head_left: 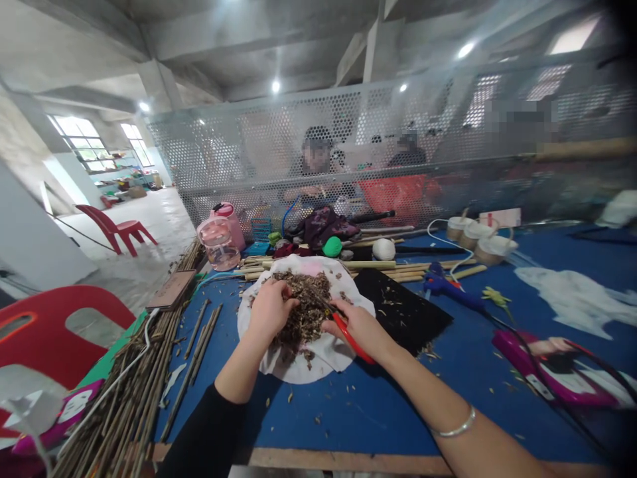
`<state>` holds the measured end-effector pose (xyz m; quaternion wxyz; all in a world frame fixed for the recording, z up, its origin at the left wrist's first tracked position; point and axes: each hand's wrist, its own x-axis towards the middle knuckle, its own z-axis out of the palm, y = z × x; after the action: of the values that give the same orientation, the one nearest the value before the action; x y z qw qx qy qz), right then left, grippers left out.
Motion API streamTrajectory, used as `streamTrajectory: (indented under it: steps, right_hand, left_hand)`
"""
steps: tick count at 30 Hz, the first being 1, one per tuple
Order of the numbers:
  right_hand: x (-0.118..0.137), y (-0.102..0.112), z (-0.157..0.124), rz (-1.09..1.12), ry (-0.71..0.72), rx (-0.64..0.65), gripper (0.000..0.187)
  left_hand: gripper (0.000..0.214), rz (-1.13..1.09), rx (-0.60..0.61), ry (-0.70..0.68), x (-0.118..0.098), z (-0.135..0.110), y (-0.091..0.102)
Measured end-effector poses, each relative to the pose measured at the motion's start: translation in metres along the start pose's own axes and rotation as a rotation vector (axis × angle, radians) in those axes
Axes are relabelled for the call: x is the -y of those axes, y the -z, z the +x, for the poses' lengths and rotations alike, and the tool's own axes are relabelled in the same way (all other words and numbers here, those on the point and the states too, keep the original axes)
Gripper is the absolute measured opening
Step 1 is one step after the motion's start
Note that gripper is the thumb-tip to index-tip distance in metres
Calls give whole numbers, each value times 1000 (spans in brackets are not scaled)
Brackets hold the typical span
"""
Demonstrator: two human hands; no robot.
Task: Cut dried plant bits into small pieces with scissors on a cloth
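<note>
A round white cloth (279, 368) lies on the blue table, bearing a heap of dry brown plant bits (308, 325). Over the heap's left side, my left hand (271, 309) has its fingers curled in; what they pinch, if anything, is hidden. My right hand (361, 328) grips a pair of scissors (351, 338) by the red handles, and the dark blades point up and left across the heap towards my left hand. Just right of the cloth is a black sheet (405, 309) with scattered pale flakes.
Long thin sticks (134, 378) are bundled along the table's left edge. Behind the cloth stand a pink water bottle (221, 242) and balls of green yarn (332, 247) and white yarn (383, 249). At right are a blue glue gun (450, 285), paper cups (492, 249) and a perforated metal screen (269, 153) behind.
</note>
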<state>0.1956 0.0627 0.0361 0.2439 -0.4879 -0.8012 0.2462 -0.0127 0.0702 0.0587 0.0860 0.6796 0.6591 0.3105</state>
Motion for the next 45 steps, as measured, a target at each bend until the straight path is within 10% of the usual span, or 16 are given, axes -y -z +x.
streamTrajectory:
  steps: [12,23,29,39,45]
  right_hand:
    - [-5,-2,0,-35,15,-17,41]
    - [9,-7,-4,-79,69,-14,50]
    - [9,-14,-1,-64,29,36,41]
    - [-5,-2,-1,83,79,77,45]
    - [-9,17,-6,595,-244,193,65]
  left_hand:
    - [11,-262,-81,-45,5,3,-16]
    - [38,-1223,243,477,1,-11,-14]
    - [37,-1144,243,423,-1,-15,-15]
    - [16,-391,-148,169,10,-12,-8]
    - [35,9,1,-95,-14,-16,-11]
